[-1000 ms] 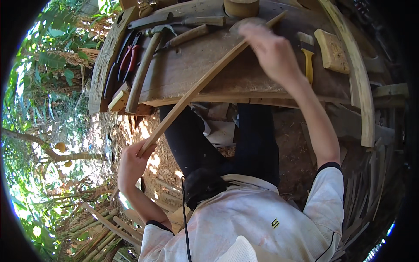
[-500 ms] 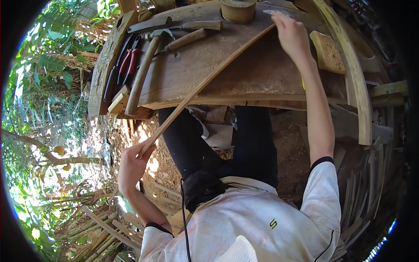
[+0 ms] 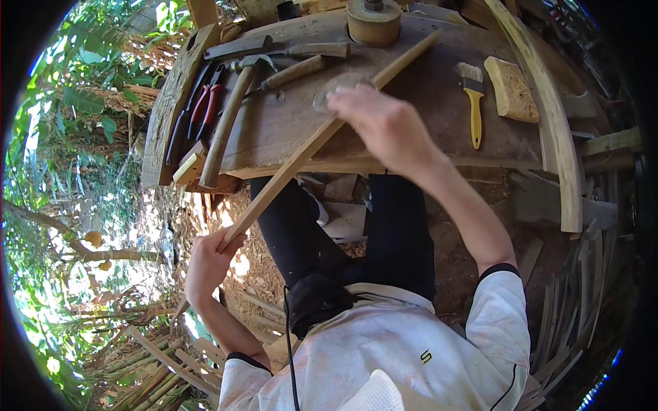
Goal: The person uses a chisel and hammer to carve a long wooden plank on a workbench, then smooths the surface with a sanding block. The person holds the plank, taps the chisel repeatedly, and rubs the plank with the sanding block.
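A long, straight wooden strip [image 3: 290, 166] slants from the lower left up to the bench top. Its near end is gripped by my left hand [image 3: 211, 266], and its far end rests on the wooden bench [image 3: 418, 133] close to a round wooden block [image 3: 373, 24]. Over the strip's middle is my right hand [image 3: 387, 127], fingers closed on a thin, pale greyish piece [image 3: 322, 101] whose kind I cannot make out. That piece sticks out past the fingertips, beside the strip; whether it touches the wood is hidden.
At the bench's left lie a claw hammer [image 3: 229, 123], red-handled pliers [image 3: 204, 109] and several wooden-handled tools. A yellow-handled paintbrush [image 3: 474, 113] and a rough wood block [image 3: 511, 89] lie right. A curved pole [image 3: 556, 123] borders that side. Wood strips [image 3: 572, 288] lean at lower right.
My right hand has come from the strip's far end down and left to its middle, with the pale piece. The paintbrush is now uncovered. My left hand stays on the near end.
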Motion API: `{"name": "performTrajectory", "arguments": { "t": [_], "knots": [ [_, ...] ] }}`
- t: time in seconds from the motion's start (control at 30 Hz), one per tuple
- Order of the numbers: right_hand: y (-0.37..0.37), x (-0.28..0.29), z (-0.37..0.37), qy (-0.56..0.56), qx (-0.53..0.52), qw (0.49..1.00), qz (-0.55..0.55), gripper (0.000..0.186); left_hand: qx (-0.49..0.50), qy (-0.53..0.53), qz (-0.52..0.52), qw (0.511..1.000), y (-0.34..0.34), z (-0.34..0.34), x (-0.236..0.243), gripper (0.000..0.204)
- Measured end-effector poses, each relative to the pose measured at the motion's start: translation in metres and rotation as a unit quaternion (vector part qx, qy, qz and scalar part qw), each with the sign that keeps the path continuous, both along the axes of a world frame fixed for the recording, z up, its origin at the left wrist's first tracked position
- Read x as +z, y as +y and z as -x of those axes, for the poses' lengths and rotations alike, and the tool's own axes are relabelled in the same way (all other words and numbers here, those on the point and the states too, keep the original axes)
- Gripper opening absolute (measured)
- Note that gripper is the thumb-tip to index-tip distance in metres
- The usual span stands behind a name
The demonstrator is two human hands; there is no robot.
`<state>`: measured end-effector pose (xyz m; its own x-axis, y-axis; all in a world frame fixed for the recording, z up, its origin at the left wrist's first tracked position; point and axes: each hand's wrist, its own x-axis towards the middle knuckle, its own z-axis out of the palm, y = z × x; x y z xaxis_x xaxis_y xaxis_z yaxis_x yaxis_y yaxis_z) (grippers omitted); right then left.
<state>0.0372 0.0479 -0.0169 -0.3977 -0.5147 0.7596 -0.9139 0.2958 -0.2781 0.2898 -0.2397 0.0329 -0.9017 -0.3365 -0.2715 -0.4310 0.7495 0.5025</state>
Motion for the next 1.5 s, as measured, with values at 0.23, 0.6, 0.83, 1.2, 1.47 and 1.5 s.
{"name": "performTrajectory", "arguments": {
  "t": [0.23,0.6,0.83,1.2,1.47,1.5],
  "knots": [
    [-0.024,0.003,-0.029,-0.025,-0.021,0.999,-0.024,0.022,-0.011,-0.001,-0.033,0.999,0.008,-0.003,-0.003,0.023],
    [-0.032,0.012,-0.059,-0.046,0.037,0.998,-0.024,0.027,-0.077,0.072,-0.051,0.993,0.044,0.025,0.0,0.018],
    [-0.009,0.009,-0.007,-0.071,-0.006,0.997,-0.02,0.022,-0.124,0.08,0.019,0.989,0.056,0.043,0.009,0.019],
    [-0.026,0.013,-0.055,-0.085,0.061,0.994,-0.024,0.024,-0.091,0.089,0.08,0.989,0.052,0.015,0.0,0.022],
    [-0.03,0.009,-0.068,-0.061,0.028,0.998,-0.021,0.025,-0.075,0.039,0.132,0.988,0.057,0.002,0.006,0.025],
    [-0.039,0.01,-0.084,-0.06,0.068,0.996,-0.021,0.025,-0.079,0.046,0.123,0.988,0.054,0.003,0.006,0.025]
  ]
}}
